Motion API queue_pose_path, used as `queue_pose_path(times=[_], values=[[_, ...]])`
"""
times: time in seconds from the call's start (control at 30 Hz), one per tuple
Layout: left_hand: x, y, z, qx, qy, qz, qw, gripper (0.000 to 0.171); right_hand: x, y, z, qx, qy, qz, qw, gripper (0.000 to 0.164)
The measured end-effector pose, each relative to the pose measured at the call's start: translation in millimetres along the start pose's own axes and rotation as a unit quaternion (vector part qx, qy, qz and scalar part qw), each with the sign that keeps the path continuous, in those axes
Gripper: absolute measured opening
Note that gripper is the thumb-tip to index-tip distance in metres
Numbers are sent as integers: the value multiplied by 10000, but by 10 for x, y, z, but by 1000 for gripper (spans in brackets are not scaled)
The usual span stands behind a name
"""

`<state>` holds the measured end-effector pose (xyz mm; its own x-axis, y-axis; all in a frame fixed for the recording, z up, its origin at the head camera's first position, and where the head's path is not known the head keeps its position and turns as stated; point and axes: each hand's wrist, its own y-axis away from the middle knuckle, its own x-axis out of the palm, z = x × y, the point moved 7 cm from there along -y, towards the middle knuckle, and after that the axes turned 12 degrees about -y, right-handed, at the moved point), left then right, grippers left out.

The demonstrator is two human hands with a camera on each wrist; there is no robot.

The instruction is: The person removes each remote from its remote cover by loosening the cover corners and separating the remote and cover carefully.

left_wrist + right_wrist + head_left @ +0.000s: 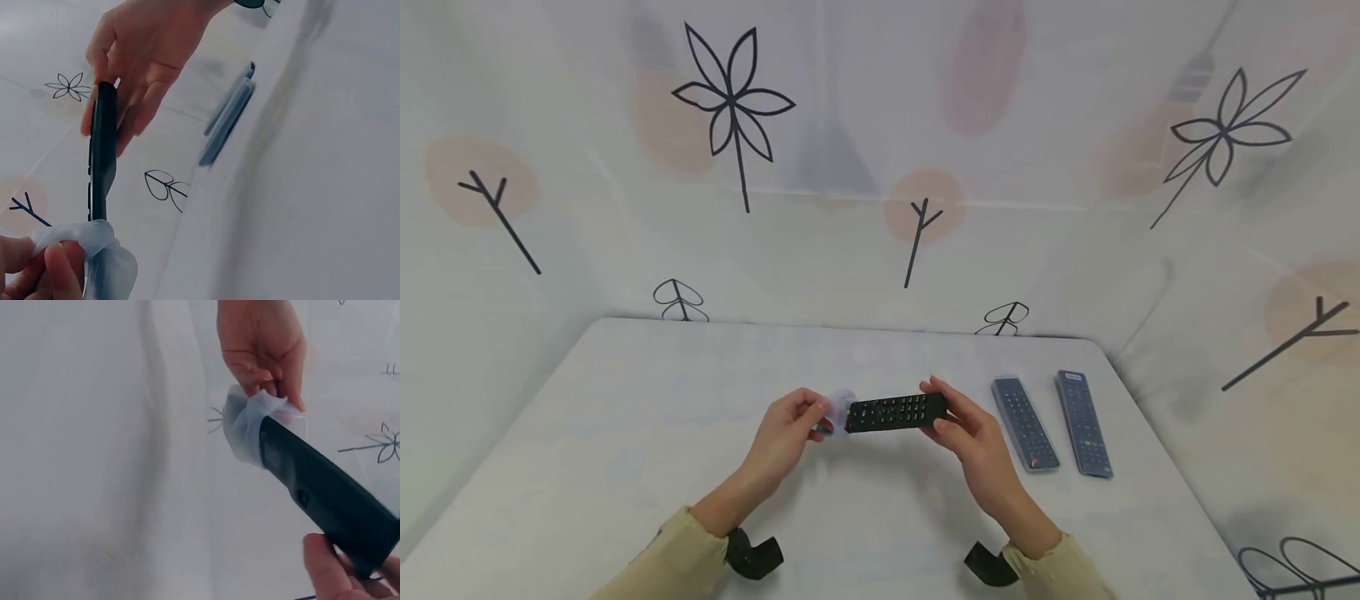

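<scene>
A black remote control (891,413) is held above the table, its buttons facing the head camera. My right hand (973,437) grips one end of it between thumb and fingers. Bunched around the other end is a thin, translucent whitish cover (250,422), like a plastic sleeve or cloth. My left hand (790,429) pinches that cover, as the left wrist view shows with the gathered film (78,237) between thumb and fingers. The smooth back of the remote (331,487) shows in the right wrist view. What lies inside the bunched cover is partly hidden.
Two remote controls in clear covers lie on the table's right side, one nearer (1026,423) and one farther right (1084,423). The white table (625,375) meets a patterned fabric wall (850,167) at the back. Black wrist mounts (754,556) sit beneath both sleeves.
</scene>
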<state>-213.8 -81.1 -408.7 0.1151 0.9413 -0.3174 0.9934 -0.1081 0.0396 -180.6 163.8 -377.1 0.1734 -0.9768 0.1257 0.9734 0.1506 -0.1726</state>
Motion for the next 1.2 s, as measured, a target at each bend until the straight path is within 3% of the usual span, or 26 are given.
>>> queue_pose_path(times=[0.23, 0.4, 0.53, 0.77, 0.93, 1.2], values=[[-17, -5, -8, 114, -27, -41, 9999, 12, -61, -16, -177, 1077, -267, -410, 9930, 61], [20, -7, 11, 245, -296, 207, 9990, 7, -84, -18, -239, 1378, -381, -602, 9879, 48], [22, 4, -7, 425, -523, 164, 9976, 4, -82, -7, -243, 1428, -340, -578, 9875, 42], [3, 5, -41, 707, -1061, 19, 9918, 18, -48, 18, -207, 1370, -374, -564, 9883, 42], [29, -6, -33, 683, -1657, -79, 9838, 7, -9, 38, -186, 1302, -414, -656, 9884, 38], [47, -49, -1, 627, -2008, -357, 9770, 25, -11, 68, -202, 1222, -396, -860, 9880, 31]])
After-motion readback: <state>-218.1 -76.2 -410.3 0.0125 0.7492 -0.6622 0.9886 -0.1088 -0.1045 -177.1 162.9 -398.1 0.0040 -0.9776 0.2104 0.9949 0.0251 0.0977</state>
